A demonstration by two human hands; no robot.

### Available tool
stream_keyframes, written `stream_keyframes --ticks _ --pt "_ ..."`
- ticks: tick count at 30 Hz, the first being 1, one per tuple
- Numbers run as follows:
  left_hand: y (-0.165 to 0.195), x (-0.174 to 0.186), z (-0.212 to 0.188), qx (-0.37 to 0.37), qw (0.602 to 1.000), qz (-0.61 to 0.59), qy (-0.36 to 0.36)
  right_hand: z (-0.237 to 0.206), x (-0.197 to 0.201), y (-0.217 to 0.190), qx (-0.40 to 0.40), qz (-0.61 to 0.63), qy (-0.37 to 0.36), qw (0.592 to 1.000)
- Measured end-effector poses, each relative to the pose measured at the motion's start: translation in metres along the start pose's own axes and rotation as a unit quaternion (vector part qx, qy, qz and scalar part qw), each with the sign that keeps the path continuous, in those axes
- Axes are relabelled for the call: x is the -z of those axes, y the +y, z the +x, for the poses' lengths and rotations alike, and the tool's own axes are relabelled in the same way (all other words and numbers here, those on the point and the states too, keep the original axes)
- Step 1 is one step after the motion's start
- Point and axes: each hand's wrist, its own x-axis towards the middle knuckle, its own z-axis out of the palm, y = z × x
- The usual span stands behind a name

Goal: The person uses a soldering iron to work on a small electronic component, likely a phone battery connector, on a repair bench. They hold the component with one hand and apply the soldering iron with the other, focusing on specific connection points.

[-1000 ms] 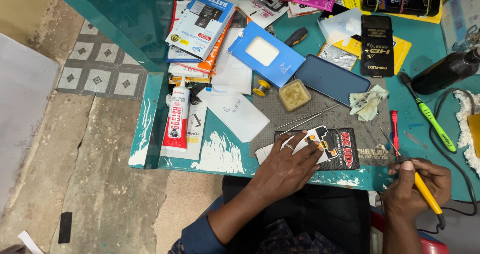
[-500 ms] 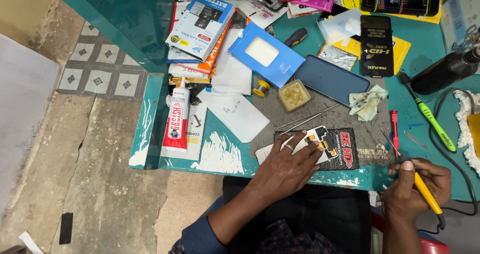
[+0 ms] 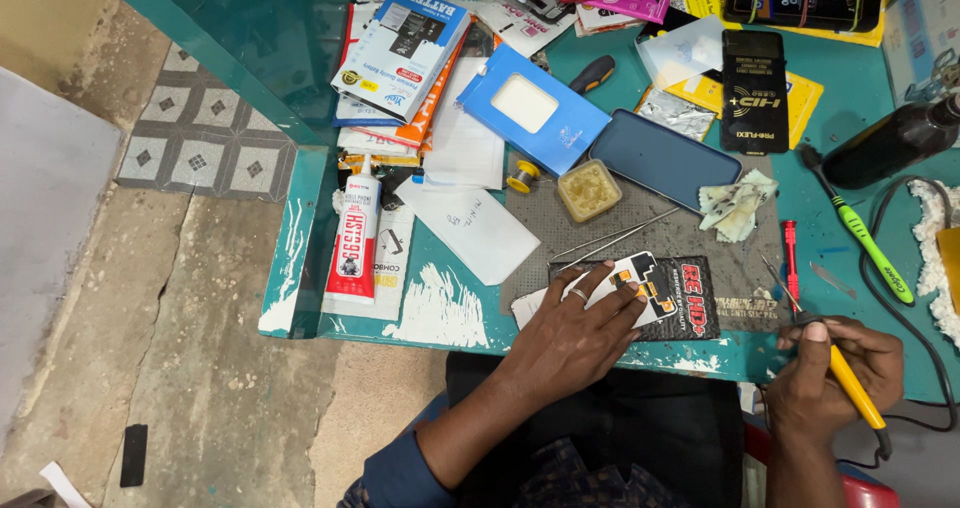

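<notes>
My left hand [image 3: 575,330] lies flat, fingers apart, pressing a small white and orange part [image 3: 628,273] onto a black printed card [image 3: 680,298] at the front of the grey work mat [image 3: 660,233]. My right hand [image 3: 835,368] grips a yellow-handled soldering iron [image 3: 855,383] like a pen. The iron's thin metal tip [image 3: 778,280] points up and left over the mat, clear of the left hand.
Tweezers [image 3: 615,238], a yellow flux tin [image 3: 588,189], a solder spool [image 3: 521,176], a dark phone [image 3: 664,158], crumpled tissue [image 3: 735,204], a red tool [image 3: 790,253], a green toothbrush [image 3: 870,248], a dark bottle [image 3: 890,143], a glue tube [image 3: 355,238] and stacked boxes [image 3: 405,53] crowd the teal table [image 3: 300,238].
</notes>
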Motion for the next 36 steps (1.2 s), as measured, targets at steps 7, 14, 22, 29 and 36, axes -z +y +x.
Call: stream_keyframes --ticks 7,14,22,29,36 --pt "0.000 0.001 -0.001 -0.003 1.000 0.003 0.005 0.000 0.001 0.001 0.001 0.000 -0.005 1.000" --pt "0.000 0.001 0.000 0.000 1.000 0.002 0.003 0.001 -0.002 -0.003 -0.001 0.005 0.000 1.000" --pt "0.000 0.000 0.000 0.000 1.000 0.001 0.008 0.002 -0.006 -0.009 -0.020 0.002 0.015 1.000" --pt "-0.001 -0.003 -0.001 0.005 1.000 0.000 -0.002 0.002 -0.006 -0.008 -0.006 -0.001 -0.002 1.000" --pt "0.000 -0.002 -0.001 0.007 1.000 -0.002 -0.001 0.003 -0.007 -0.009 -0.007 0.000 0.006 1.000"
